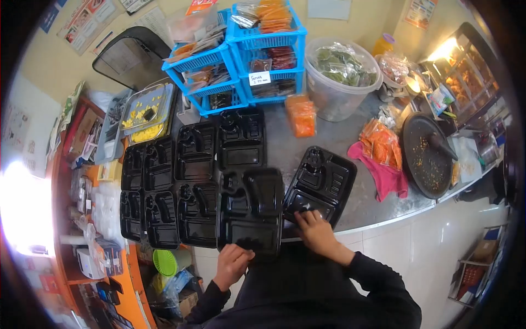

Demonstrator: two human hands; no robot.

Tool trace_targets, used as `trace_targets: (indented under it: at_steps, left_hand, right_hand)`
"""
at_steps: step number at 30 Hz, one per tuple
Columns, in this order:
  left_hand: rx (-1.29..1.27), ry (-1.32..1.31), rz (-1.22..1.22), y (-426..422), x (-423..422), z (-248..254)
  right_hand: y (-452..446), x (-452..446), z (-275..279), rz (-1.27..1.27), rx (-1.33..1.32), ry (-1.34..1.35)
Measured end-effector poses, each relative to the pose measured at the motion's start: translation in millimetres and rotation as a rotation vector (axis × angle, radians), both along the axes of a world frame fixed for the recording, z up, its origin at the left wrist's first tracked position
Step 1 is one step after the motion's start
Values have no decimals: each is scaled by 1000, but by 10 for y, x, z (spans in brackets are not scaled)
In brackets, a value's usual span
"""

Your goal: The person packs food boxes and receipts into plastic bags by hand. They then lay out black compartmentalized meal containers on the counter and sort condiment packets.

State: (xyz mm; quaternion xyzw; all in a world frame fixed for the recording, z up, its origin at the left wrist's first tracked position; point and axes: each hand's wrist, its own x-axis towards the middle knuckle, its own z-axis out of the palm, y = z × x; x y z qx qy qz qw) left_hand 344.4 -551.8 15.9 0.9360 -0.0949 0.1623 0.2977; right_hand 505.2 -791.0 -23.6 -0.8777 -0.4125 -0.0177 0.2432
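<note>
Near the table's front edge, my left hand (234, 264) is closed on the near rim of a black compartment tray (253, 186). This tray looks slightly raised and overlaps its neighbours. My right hand (318, 233) lies with its fingers reaching over the near end of another black compartment tray (329, 174), which sits turned at an angle. The fingertips touch its large compartment; the thumb is hard to make out. Several more black trays (197, 151) stand side by side in two rows to the left, with no food visible in them.
Blue stacked baskets (267, 39) hold packed sachets at the back. Beside them are a clear tub (339, 98) of green packets and an orange packet pile (301, 116). A pink cloth (383, 178) and a stone mortar (413, 172) are right. Containers of yellow food (147, 107) stand left.
</note>
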Motion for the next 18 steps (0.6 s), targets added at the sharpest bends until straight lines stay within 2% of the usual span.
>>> trace_targets:
  at_steps: [1,8,11,14,15,18]
  left_hand:
    - [26,37,5,-25,-101,-155]
    - [150,239,117,-117,-204,-761]
    - [234,334,154,-100,-192,-800]
    - [255,222,372,-481,53,-185]
    - [197,222,362,-618,125,-47]
    - [-605,279,308,-984,435,-322]
  right_hand:
    - [-36,-63,-101,3,-113,-7]
    - [-675,14,25,-71,-151,-16]
    - [-883,106,71,-96,-146,-24]
    - [-1008,166,153,-76,-149,35]
    - [-1049,205,205,-21,-134,65]
    - [-1101,389,469,99,-71,140]
